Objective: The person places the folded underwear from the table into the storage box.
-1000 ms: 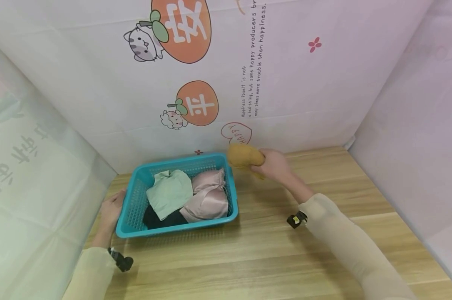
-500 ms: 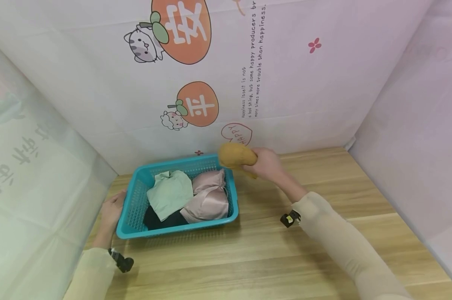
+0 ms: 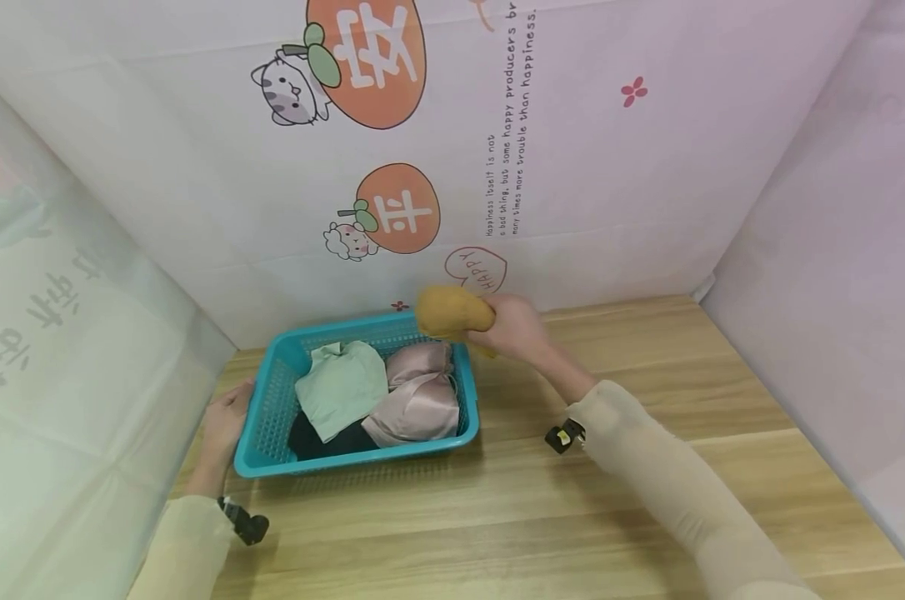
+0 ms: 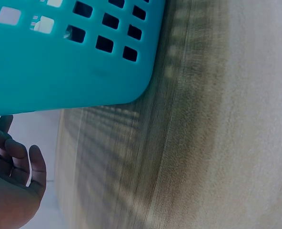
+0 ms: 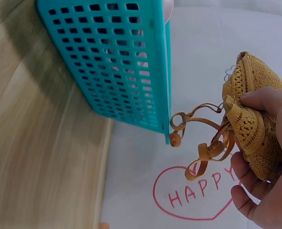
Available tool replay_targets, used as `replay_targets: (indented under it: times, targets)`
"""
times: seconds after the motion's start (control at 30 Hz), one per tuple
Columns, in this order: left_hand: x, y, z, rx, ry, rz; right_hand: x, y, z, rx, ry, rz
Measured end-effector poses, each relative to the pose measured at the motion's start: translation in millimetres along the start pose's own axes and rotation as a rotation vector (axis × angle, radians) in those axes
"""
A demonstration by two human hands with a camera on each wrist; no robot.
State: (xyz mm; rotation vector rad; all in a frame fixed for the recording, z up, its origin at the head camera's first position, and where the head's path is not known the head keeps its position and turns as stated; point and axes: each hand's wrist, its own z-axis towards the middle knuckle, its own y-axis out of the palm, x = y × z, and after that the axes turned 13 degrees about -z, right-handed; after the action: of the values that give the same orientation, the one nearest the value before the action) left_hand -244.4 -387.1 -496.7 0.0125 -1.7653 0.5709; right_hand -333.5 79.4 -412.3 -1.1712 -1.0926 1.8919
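Observation:
In the head view my right hand (image 3: 516,329) grips a folded mustard-yellow lace bra (image 3: 452,311) above the back right corner of a turquoise plastic basket (image 3: 355,462). The right wrist view shows my thumb on top of the yellow bra (image 5: 248,129), its straps dangling beside the basket's rim. At the basket's left side is my left hand (image 3: 223,421), fingers loosely bent; in the left wrist view a fingertip of this hand (image 4: 15,167) reaches the basket edge. Inside the basket lie a pale green garment (image 3: 340,387), a pink satin bra (image 3: 418,404) and a black garment (image 3: 325,442).
The basket stands on a wood-grain table (image 3: 497,525), near its back edge. A white printed cloth (image 3: 572,167) hangs behind as a wall, with further white walls at left and right. A small black camera sits on each wrist.
My right hand has carried the yellow bra leftward, from beside the basket's right end to above its back right corner. The left hand and basket stay where they were.

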Motion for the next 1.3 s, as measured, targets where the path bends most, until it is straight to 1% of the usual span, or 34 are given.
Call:
replay_targets:
  times: [0.13,0.4,0.53,0.7,0.83,1.03,1.17,1.3]
  targets:
    - [-0.3,-0.2,0.4,-0.012,0.010,-0.013,-7,3,3,0.002,-0.019,-0.001]
    - [-0.8,-0.5,1.7,-0.012,0.002,-0.014,-20,9,9,0.011,-0.056,-0.045]
    - [-1.8,-0.3,2.8,-0.014,0.002,-0.013,-27,12,12,-0.003,-0.062,-0.046]
    - [-4.8,-0.3,4.3,-0.009,0.004,0.000,-35,18,16,-0.042,-0.058,-0.065]
    - [-5.6,-1.0,5.4,-0.007,-0.009,0.003,-38,23,21,-0.053,-0.066,-0.075]
    - [-4.0,-1.8,5.7,-0.014,-0.028,0.002,-43,32,29,-0.038,-0.099,-0.094]
    - [-3.5,-2.6,5.7,-0.014,-0.010,0.010,-45,38,34,-0.037,-0.112,-0.129]
    - [-3.6,-3.7,6.6,-0.011,0.024,0.017,-46,44,37,-0.046,-0.117,-0.147]
